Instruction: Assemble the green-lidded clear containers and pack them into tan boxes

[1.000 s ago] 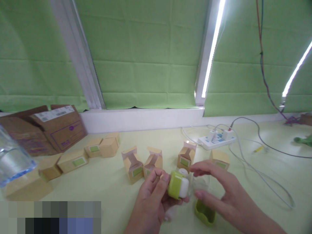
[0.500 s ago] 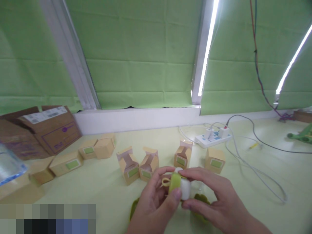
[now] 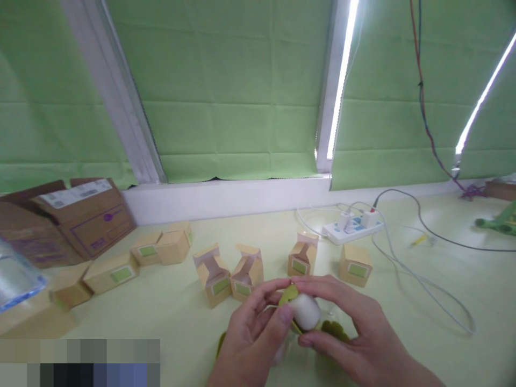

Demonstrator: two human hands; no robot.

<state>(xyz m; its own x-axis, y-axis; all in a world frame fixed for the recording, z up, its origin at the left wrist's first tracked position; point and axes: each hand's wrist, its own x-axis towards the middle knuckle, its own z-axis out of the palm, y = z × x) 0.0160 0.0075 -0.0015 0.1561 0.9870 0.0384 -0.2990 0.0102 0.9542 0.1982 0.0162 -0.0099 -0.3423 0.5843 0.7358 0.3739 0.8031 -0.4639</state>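
Observation:
Both of my hands hold one small green and white gadget [image 3: 303,310] low in the middle of the view, just above the pale green table [image 3: 403,333]. My left hand [image 3: 253,333] pinches its green side with thumb and fingers. From the right, my right hand [image 3: 355,333] grips the white rounded part. A green cap [image 3: 332,329] lies on the table under my right hand, partly hidden. Another green piece [image 3: 221,344] peeks out left of my left wrist.
Several small tan cartons stand behind my hands, some open [image 3: 213,274], some closed [image 3: 355,264]. A brown shipping box [image 3: 80,215] sits at the left, next to a clear plastic container [image 3: 14,277]. A white power strip [image 3: 352,228] with cables lies at the back right.
My right hand has come from open beside the gadget to gripping its white end. The gadget has turned so the white part shows more. The view has drifted slightly.

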